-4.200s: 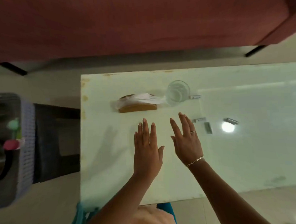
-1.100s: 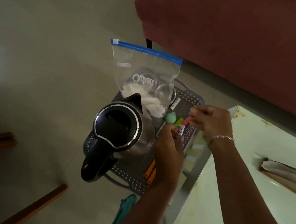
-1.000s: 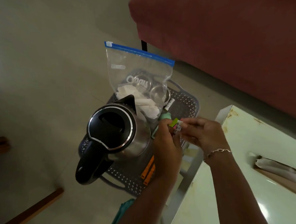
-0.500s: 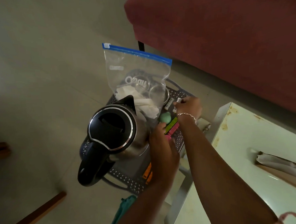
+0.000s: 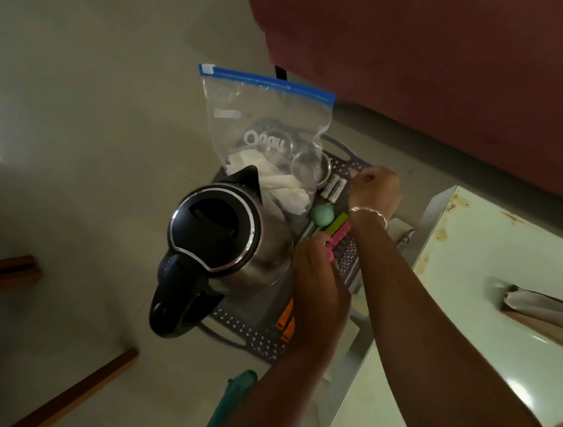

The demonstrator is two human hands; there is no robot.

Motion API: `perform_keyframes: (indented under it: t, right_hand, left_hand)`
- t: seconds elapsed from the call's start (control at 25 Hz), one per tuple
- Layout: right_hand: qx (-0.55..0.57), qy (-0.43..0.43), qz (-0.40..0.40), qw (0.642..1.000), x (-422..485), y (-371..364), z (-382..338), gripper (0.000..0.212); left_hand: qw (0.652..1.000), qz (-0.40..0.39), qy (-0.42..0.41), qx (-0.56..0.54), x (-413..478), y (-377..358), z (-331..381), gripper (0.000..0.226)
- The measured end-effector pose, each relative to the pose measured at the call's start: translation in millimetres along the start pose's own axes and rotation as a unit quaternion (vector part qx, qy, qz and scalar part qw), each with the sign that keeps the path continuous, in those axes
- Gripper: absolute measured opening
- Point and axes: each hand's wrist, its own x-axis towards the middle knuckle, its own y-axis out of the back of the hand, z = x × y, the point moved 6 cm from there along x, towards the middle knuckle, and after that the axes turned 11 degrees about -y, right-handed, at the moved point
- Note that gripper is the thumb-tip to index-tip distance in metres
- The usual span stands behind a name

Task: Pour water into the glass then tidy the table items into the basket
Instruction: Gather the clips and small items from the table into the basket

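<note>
1. I see my left hand (image 5: 319, 276) curled narrow, its fingertips pinching the near end of a pink plastic bar (image 5: 341, 234) that lies against a lime-green bar (image 5: 339, 222).
2. My right hand (image 5: 375, 188), with a thin chain bracelet (image 5: 369, 211) at the wrist, is bunched over the far side of the basket; I cannot tell whether it holds anything.
3. The dark perforated plastic basket (image 5: 243, 326) sits just beside the end of the pale glossy table (image 5: 472, 268).
4. Inside the basket stands a steel electric kettle with a black lid and handle (image 5: 219, 229).
5. Behind the kettle leans a clear zip bag with a blue seal (image 5: 268, 116), holding white tissue and round clear glassware.
6. Two white batteries (image 5: 332, 187) and a teal round-headed piece (image 5: 322, 212) lie between the bag and my hands.
7. On the table rests a wooden holder of white napkins (image 5: 546, 307).
</note>
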Motion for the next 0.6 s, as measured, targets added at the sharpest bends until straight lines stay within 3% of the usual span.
perform_keyframes:
  t: [0.12, 0.24, 0.44, 0.6]
  right_hand:
    - [0.081, 0.076, 0.077, 0.991, -20, 45, 31, 0.017]
    - [0.063, 0.128, 0.131, 0.981, -37, 88, 98, 0.02]
    - [0.011, 0.103, 0.206, 0.973, -37, 185, 235, 0.018]
    - [-0.026, 0.065, 0.273, 0.959, -25, 276, 327, 0.017]
  left_hand:
    - [0.993, 0.002, -0.074, 0.087, -9, -11, 22, 0.028]
    - [0.987, -0.035, -0.105, 0.116, -28, -37, 45, 0.034]
    - [0.978, -0.132, -0.125, 0.1, -102, -118, 94, 0.037]
    - [0.955, -0.212, -0.188, 0.087, -158, -187, 143, 0.037]
